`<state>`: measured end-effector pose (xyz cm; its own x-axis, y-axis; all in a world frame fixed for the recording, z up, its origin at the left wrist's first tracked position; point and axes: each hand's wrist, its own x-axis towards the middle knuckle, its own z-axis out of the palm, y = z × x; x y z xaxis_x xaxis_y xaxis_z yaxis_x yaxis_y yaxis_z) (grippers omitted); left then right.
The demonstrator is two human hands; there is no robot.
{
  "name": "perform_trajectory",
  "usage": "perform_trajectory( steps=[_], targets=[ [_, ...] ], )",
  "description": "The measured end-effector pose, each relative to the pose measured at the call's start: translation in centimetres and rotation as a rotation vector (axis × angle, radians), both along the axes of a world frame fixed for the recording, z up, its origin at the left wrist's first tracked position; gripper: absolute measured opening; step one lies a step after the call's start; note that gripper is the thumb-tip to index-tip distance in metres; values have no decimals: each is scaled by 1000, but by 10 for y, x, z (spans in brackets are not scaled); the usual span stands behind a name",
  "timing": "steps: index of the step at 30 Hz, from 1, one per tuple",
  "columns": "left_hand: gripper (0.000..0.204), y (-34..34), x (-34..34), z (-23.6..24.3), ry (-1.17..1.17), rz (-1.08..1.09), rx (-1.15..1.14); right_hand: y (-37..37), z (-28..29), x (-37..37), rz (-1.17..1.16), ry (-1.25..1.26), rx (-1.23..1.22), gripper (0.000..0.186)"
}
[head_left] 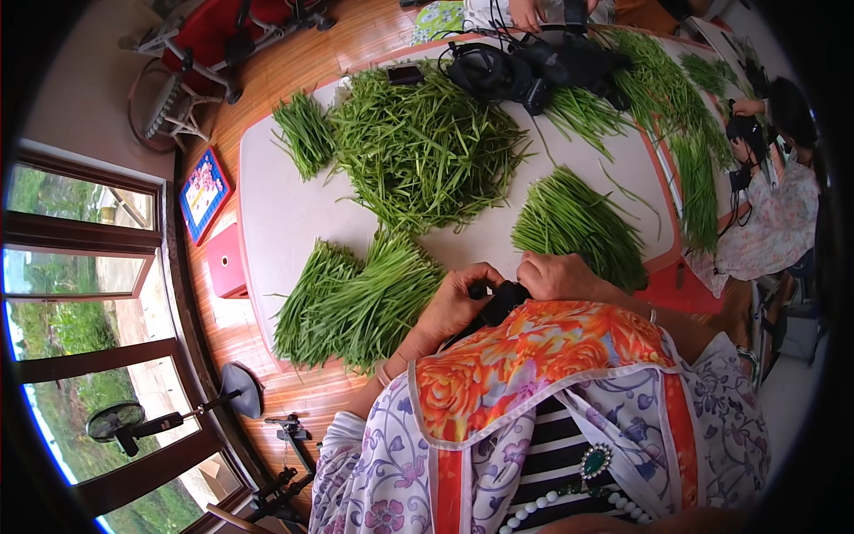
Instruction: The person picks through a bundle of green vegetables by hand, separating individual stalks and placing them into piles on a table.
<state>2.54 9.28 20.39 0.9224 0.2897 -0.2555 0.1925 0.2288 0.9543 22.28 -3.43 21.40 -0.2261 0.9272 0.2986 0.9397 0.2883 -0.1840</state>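
Note:
Close to my body at the table's near edge, my left hand (452,304) has thumb and fingers pinched on a small black item (503,303). My right hand (560,277) is curled at that item's other side, its fingertips hidden. The item's kind cannot be made out. Bunches of long green chive-like stems (378,307) lie beside my left hand, and another bunch (578,222) sits just beyond my right. A large loose heap of green stems (427,147) spreads over the pale table (276,200) farther off.
Black gear with cables (543,71) lies at the table's far side, near another person's hand (527,13). More stems (694,169) cover a surface on the right, where other people are at work. A pink stool (227,261) and a fan (117,422) stand on the left.

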Motion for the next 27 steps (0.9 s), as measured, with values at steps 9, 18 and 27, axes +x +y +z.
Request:
perform_trajectory(
  steps=[9,18,27],
  targets=[
    [21,3,-7,-4,-48,93,-285,27,31,14,128,781,-449,16],
    [15,13,-1,-8,-21,-78,-32,46,23,25,215,883,-965,15],
    [22,7,-3,-15,-25,-19,36,42,9,17,176,690,-726,13]
  ],
)
